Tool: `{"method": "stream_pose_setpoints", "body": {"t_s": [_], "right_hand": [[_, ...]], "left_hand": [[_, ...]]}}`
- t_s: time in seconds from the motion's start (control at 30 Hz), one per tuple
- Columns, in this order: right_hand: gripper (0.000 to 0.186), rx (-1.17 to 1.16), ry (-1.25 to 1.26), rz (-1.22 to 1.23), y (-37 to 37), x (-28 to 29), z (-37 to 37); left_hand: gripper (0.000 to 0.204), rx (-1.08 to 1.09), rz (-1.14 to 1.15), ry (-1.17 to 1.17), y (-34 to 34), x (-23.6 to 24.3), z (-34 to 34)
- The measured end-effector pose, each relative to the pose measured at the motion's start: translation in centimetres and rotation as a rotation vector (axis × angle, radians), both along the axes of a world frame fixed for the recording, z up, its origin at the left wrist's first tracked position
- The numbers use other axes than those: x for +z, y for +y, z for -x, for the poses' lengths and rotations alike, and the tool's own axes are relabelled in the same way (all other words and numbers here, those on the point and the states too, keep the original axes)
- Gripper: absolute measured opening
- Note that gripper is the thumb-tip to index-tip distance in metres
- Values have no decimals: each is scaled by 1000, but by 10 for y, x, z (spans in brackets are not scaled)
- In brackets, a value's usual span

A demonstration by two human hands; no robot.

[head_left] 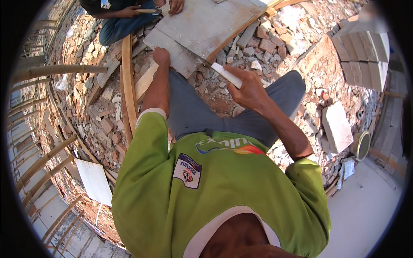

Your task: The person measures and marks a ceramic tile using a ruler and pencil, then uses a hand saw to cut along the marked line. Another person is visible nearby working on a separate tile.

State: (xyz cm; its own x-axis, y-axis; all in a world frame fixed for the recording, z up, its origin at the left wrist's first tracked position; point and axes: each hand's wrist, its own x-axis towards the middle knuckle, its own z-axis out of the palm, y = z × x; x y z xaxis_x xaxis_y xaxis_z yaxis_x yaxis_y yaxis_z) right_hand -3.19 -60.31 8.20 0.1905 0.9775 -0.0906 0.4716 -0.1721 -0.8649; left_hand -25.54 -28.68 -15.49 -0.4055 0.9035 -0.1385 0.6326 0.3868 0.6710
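Note:
A pale flat board (pixel 215 23) lies in front of me, with a narrower strip (pixel 174 51) along its near left side. My left hand (pixel 161 56) is closed at the left edge of that strip; its fingertips are hidden. In my right hand (pixel 249 89) is the white handle of a handsaw (pixel 226 75). Its thin dark blade, seen nearly edge-on, meets the board's near edge where a dark line runs between board and strip. Pale dust is scattered on the strip.
Across the board, a co-worker's hand (pixel 129 11) holds a wooden-handled tool (pixel 147 10). Broken bricks and rubble (pixel 269 45) surround my legs. Timber lengths (pixel 127 86) lie at left, beside bamboo poles (pixel 60 71). Stacked grey blocks (pixel 361 53) and a single block (pixel 337 127) are at right.

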Motion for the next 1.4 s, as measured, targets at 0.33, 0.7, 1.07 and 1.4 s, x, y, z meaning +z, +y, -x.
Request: {"method": "stream_pose_setpoints", "body": {"t_s": [0.33,0.7,1.07,1.4], "right_hand": [[41,-76,65,131,-23,23,-11],[43,-8,44,6,-41,8,-16],[43,-68,146,69,-57,20,-28],[41,-133,194,110,-80,52,-24]], "left_hand": [[56,83,-46,-15,-6,-6,-1],[58,74,-45,-45,0,-8,-3],[57,56,6,30,1,-18,0],[58,22,18,27,-2,-21,7]]}}
